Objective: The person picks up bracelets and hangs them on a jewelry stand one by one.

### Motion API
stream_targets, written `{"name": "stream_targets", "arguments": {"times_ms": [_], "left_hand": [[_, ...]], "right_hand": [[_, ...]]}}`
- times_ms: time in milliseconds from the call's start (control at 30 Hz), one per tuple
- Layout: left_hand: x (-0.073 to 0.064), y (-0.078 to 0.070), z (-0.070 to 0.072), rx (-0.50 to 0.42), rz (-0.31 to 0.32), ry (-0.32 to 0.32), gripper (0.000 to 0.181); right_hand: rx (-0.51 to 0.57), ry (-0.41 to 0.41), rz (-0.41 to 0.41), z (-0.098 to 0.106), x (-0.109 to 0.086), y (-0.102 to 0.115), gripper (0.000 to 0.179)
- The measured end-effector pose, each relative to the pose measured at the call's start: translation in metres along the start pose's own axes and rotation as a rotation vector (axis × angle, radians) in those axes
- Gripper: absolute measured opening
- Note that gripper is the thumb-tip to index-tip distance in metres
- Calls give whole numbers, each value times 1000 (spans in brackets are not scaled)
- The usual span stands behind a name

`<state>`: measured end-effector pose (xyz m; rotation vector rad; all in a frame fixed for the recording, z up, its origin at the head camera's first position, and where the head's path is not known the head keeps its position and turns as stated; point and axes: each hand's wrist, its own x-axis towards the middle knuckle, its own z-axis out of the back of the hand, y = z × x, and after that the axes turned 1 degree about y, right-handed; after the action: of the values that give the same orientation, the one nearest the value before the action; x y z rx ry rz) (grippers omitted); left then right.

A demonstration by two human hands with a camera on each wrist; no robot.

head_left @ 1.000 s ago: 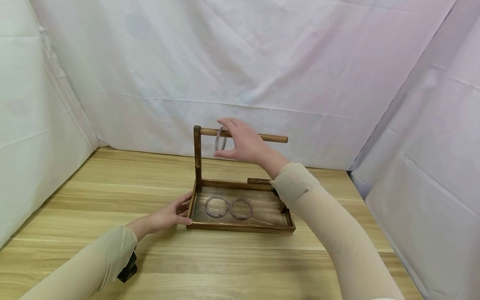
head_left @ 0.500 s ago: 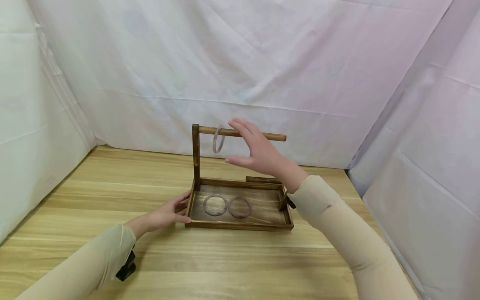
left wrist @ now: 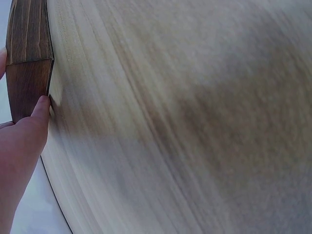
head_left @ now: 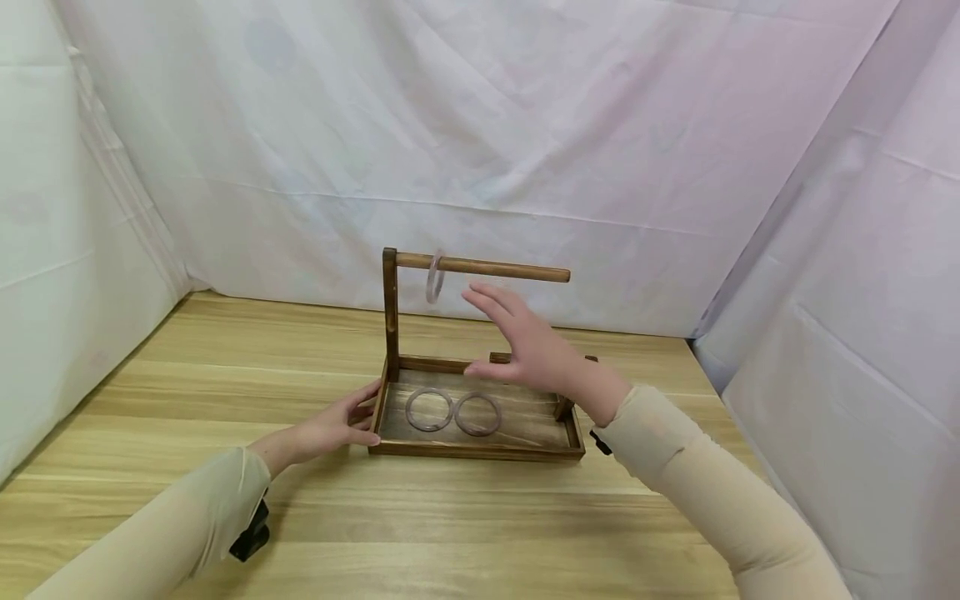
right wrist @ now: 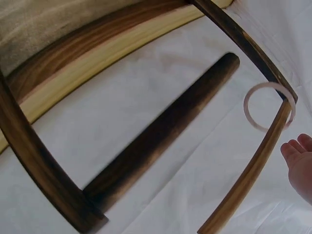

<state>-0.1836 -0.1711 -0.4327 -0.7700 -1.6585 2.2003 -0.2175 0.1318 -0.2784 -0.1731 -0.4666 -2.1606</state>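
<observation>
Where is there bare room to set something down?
Bare tabletop in front of the wooden tray, and tray floor from the two bangles rightward to the short post. Left of that is crowded: the bangles lie side by side, the left hand touching the tray.

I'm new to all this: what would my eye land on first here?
Probably the pale ring hanging on the wooden bar, near the upright. Next, two similar rings lying side by side in the wooden tray below. Then the right hand, empty, in the air above the tray, and the left hand holding the tray's left end.
</observation>
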Motion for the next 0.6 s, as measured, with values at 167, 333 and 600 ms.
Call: {"name": "stream_targets", "arguments": {"times_ms": [167,333,600], "left_hand": [[-1,-1,0,1,-11,8,98],[0,0,2,3,-13,6,98],[-2,3,3,1,3,0,98]], "right_hand": [[-14,9,29,-12,-10,1,86],[-11,22,55,-27,-16,0,85],[-1,157,71,-53,-30,3,82]]}}
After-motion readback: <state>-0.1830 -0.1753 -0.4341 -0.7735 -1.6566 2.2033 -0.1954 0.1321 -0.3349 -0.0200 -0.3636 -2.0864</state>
